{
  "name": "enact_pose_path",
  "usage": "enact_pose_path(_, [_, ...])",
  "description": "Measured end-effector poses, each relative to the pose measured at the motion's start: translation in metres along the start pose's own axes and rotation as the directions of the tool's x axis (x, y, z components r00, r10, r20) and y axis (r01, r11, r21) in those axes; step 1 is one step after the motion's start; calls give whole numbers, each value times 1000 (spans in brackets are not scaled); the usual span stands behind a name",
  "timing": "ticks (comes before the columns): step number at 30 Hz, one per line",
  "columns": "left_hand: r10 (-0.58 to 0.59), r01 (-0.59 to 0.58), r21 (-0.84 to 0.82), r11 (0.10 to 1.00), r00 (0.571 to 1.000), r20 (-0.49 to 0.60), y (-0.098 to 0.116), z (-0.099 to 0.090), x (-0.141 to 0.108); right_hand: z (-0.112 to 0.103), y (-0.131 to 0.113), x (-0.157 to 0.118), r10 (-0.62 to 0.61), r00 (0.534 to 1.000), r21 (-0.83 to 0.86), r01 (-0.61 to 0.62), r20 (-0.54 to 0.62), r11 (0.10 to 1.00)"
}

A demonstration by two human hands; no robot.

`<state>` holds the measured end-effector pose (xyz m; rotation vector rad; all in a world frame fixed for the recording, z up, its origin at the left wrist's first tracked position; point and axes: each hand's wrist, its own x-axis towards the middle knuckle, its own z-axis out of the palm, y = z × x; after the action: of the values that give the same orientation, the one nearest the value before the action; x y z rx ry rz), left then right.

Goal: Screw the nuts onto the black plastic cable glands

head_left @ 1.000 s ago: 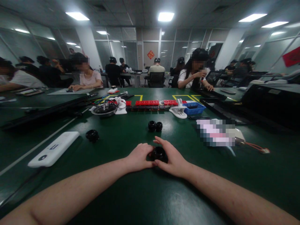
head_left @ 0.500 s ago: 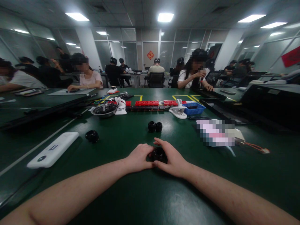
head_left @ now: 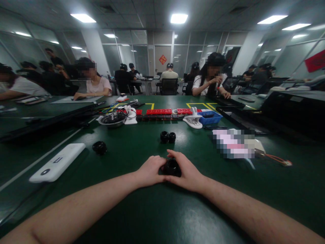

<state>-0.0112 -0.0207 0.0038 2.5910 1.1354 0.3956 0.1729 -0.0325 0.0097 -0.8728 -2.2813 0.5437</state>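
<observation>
Between my two hands sits a glossy black ring-shaped piece, much like a small tyre, with its round opening facing up. My left hand closes on its left side, fingers bent and thumb along the near edge. On the right side, my right hand curves round the same piece, forefinger over the far edge and thumb in front; the thumbs meet. Part of the piece is hidden by my fingers. Just beyond stand two similar black pieces, side by side. Another black piece lies off to the left.
A white power bank with a cable lies left. Farther back are a metal bowl, red blocks in a row, white clips and a blue tray. Right are a blurred-out packet and black cases. People sit across.
My hands and the black piece between them look almost unmoved. At the back left, a person in dark clothes has shifted left and more upright.
</observation>
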Motion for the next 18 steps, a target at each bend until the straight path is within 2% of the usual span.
enact_pose_path(3, [4, -4, -7, 1000, 1000, -1, 3, -3, 0, 0, 1, 0, 33, 998, -1, -33, -45, 999])
enact_pose_path(6, [1, -1, -20, 1000, 1000, 1, 6, -5, 0, -1, 1, -2, -1, 998, 33, 3, -67, 999])
enact_pose_path(11, [-3, 3, 0, 1000, 1000, -1, 3, -3, 0, -2, 0, -3, -74, 997, 64, 75, -19, 995])
enact_pose_path(18, [0, 0, -2, 1000, 1000, -8, 3, -2, 0, -1, -2, 0, 66, 997, -35, -67, -31, 997])
